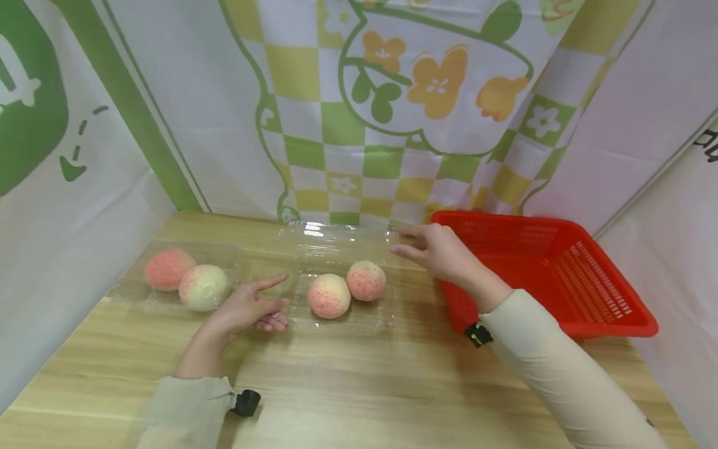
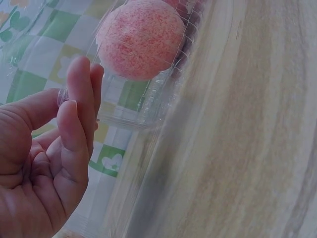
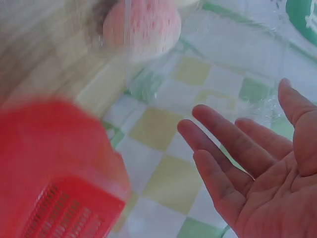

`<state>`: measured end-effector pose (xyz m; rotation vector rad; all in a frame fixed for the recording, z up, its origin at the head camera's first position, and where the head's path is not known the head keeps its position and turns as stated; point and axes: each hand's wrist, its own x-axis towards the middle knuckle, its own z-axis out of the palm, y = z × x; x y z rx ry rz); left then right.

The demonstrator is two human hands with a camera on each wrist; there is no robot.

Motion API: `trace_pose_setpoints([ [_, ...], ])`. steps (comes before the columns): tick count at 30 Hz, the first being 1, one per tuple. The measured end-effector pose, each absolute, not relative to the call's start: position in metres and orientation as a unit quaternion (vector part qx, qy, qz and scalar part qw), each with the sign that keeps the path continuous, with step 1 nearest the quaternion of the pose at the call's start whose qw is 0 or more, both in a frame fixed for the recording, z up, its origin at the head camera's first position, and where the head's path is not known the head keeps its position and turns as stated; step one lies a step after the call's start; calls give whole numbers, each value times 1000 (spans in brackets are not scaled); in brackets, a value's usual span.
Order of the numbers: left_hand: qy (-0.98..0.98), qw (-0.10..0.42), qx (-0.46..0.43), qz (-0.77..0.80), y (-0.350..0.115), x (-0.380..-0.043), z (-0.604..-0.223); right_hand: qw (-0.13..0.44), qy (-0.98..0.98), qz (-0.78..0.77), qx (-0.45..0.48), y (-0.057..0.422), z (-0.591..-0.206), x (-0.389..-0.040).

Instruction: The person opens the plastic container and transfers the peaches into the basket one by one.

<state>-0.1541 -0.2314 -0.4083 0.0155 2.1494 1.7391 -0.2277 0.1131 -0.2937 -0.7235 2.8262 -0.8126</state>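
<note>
Clear plastic makes up the open container (image 1: pixel 359 324) in front of me, two pink-speckled balls (image 1: pixel 328 296) in its base and its lid (image 1: pixel 331 240) raised behind. My left hand (image 1: pixel 244 307) pinches the left rim between thumb and fingers; my right hand (image 1: pixel 437 249), fingers loosely spread, is at the lid's right corner. The red basket (image 1: pixel 617 327) crowds my right forearm, and a second container (image 1: pixel 210 251) with two more balls (image 1: pixel 168 269) lies beside my left hand. Black lettering (image 1: pixel 708 142) on the right-hand cloth is cut off, too partial to read.
</note>
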Motion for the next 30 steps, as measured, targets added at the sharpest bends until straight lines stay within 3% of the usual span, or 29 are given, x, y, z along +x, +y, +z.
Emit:
trace_pose_setpoints([
  [18,765,170,-8,621,-229,-155,-411,48,909,-332,-246,111,-295,-291],
  [30,769,172,32,616,-232,-157,-409,105,882,-426,-174,112,-314,-325],
])
